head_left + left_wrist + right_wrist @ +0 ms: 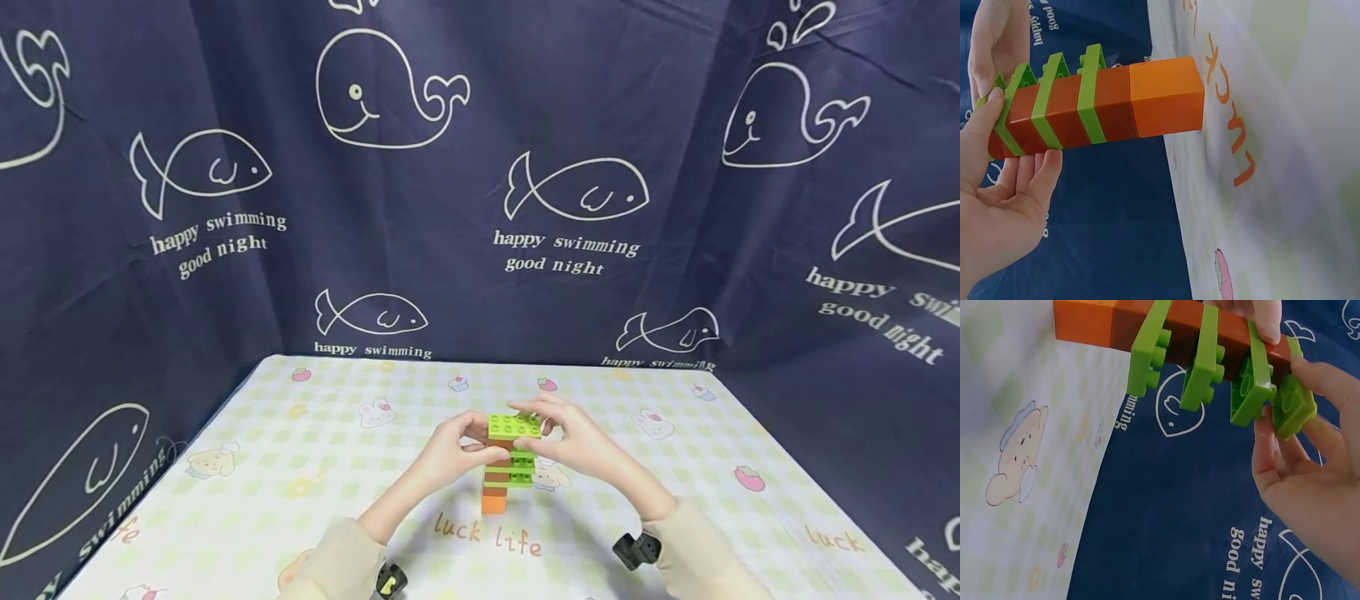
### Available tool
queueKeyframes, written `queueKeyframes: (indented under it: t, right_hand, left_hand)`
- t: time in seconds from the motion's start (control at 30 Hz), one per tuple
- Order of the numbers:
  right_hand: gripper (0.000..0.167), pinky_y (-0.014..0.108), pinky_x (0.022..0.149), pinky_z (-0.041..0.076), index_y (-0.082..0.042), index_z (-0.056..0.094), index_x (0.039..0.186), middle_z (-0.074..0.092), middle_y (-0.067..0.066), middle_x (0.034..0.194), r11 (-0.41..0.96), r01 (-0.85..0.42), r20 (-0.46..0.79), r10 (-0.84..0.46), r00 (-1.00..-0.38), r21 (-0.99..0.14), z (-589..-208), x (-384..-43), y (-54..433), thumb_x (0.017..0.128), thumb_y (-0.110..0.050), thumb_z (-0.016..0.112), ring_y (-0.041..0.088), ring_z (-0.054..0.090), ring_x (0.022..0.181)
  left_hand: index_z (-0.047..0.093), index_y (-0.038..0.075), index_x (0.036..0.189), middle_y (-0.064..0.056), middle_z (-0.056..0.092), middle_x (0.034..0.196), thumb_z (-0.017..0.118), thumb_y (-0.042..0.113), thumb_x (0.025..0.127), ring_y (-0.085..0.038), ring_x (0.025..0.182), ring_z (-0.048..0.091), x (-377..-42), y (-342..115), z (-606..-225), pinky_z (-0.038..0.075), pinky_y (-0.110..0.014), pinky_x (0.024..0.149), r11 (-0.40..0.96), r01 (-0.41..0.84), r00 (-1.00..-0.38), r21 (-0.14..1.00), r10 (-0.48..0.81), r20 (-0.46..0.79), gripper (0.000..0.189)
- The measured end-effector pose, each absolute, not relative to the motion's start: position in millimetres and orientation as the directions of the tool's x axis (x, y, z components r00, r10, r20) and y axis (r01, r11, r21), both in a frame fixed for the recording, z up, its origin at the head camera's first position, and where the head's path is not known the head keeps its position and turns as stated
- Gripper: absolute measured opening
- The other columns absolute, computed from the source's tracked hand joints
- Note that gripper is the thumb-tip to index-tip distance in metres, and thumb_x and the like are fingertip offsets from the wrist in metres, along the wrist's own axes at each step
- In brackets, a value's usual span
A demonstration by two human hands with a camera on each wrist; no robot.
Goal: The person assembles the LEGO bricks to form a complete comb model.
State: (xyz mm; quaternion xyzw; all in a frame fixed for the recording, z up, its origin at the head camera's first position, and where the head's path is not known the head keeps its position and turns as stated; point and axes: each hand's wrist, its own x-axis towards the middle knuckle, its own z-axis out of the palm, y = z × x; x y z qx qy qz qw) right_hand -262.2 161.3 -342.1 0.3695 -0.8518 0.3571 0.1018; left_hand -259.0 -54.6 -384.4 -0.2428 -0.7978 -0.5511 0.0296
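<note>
A tower of toy building bricks stands upright on the table, with an orange brick (1167,99) at its foot. Above that, reddish-brown bricks (1116,105) alternate with thin green plates (1203,362) whose studded ends jut out to the right side. My left hand (456,448) grips the upper part of the tower, thumb on the near face and fingers around the far side. At the top, my right hand (567,432) pinches the overhanging end of the topmost green plate (513,427) between thumb and fingers. Both hands partly hide the uppermost brown brick.
The table (360,454) wears a pale checked cloth with cartoon prints and lettering. A dark blue curtain (465,283) with white fish and whale drawings hangs behind it and at the sides. Black wrist devices (636,550) sit at both cuffs.
</note>
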Motion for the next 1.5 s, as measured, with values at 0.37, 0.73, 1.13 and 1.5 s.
queueKeyframes:
  t: [0.37, 0.73, 1.13, 1.5]
  right_hand:
    - [0.038, 0.029, 0.081, 0.054, -0.009, 0.061, 0.111, 0.065, 0.005, 0.107, 0.439, -0.577, 0.424, -0.402, -0.812, -0.688, -354, -259, 165, 0.079, -0.023, 0.075, 0.014, 0.062, 0.087]
    - [0.030, 0.029, 0.081, 0.055, -0.009, 0.066, 0.110, 0.063, 0.004, 0.102, 0.368, -0.630, 0.502, -0.389, -0.772, -0.684, -359, -259, 170, 0.082, -0.016, 0.073, 0.010, 0.059, 0.088]
    - [0.031, 0.025, 0.078, 0.055, -0.005, 0.066, 0.103, 0.071, 0.008, 0.094, 0.409, -0.529, 0.470, -0.244, -0.848, -0.743, -348, -264, 164, 0.078, -0.020, 0.077, 0.011, 0.066, 0.083]
    - [0.030, 0.023, 0.073, 0.055, -0.008, 0.072, 0.099, 0.072, 0.008, 0.097, 0.460, -0.416, 0.390, -0.155, -0.908, -0.785, -351, -278, 158, 0.079, -0.029, 0.076, 0.017, 0.069, 0.083]
  left_hand:
    - [0.055, 0.006, 0.106, -0.006, 0.063, 0.102, 0.075, 0.021, 0.079, -0.017, 0.095, 0.059, -266, -55, -397, 0.053, -0.027, 0.088, 0.229, 0.400, -0.886, 0.888, 0.343, 0.311, 0.036]
    - [0.053, 0.009, 0.102, -0.007, 0.063, 0.102, 0.074, 0.023, 0.081, -0.016, 0.096, 0.060, -265, -59, -397, 0.052, -0.025, 0.089, 0.183, 0.422, -0.864, 0.888, 0.378, 0.333, 0.033]
    - [0.058, 0.012, 0.110, -0.003, 0.065, 0.105, 0.068, 0.030, 0.086, -0.019, 0.097, 0.062, -266, -61, -385, 0.050, -0.039, 0.088, 0.292, 0.451, -0.878, 0.844, 0.318, 0.359, 0.032]
    - [0.044, 0.004, 0.131, -0.014, 0.057, 0.099, 0.066, 0.028, 0.088, -0.016, 0.079, 0.062, -271, -60, -379, 0.058, -0.027, 0.073, 0.194, 0.303, -0.915, 0.933, 0.333, 0.228, 0.054]
